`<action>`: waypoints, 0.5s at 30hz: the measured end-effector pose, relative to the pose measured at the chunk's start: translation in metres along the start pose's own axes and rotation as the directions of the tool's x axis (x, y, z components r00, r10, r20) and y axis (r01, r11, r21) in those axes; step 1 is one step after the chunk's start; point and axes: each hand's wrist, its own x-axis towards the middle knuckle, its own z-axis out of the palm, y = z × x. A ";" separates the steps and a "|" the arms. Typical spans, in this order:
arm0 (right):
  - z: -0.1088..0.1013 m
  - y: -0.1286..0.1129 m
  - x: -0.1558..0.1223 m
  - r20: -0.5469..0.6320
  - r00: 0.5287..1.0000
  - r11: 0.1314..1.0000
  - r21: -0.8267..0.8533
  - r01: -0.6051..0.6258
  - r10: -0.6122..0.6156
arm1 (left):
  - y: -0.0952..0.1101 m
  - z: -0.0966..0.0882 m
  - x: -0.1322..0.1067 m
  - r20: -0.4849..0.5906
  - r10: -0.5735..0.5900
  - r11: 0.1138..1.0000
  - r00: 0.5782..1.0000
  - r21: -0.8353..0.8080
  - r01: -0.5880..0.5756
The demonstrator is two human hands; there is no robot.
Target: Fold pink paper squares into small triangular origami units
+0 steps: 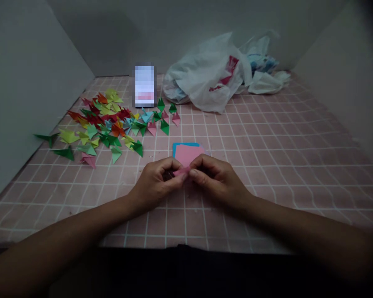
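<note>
Pinching one folded pink paper [182, 171] together, left hand [157, 182] and right hand [216, 179] sit just before the two-sheet paper stack [186, 151]; dozens of folded pieces [112, 122] lie beyond-left of it.

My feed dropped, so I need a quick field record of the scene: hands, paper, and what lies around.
left hand: pinches pink paper piece
right hand: pinches same piece
pink paper piece: small, folded, between both hands' fingertips
paper stack: pink sheet on blue, just beyond hands
folded pieces: many colours, scattered far left
plastic bag: white, crumpled, far side
tablecloth: pink grid
</note>
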 end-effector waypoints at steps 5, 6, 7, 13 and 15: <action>-0.001 -0.002 -0.001 -0.026 0.998 0.994 -0.093 0.052 -0.055 | -0.003 0.000 -0.001 0.071 0.030 0.998 0.997 0.058 -0.035; 0.000 -0.002 -0.002 -0.048 0.997 0.994 -0.096 0.053 -0.058 | -0.004 0.001 -0.002 0.059 0.024 0.999 0.998 0.031 -0.025; 0.000 -0.002 -0.002 -0.071 0.996 0.995 -0.087 0.045 -0.051 | -0.003 0.000 -0.002 0.046 0.018 1.000 0.999 0.004 -0.018; 0.000 0.000 0.001 -0.112 0.994 1.000 -0.005 -0.011 0.011 | -0.001 -0.004 0.001 -0.029 0.033 0.999 0.999 -0.015 -0.034; -0.001 0.000 0.002 -0.071 0.997 1.000 -0.002 -0.019 0.019 | -0.001 -0.004 0.002 -0.043 0.043 0.999 0.998 -0.011 -0.044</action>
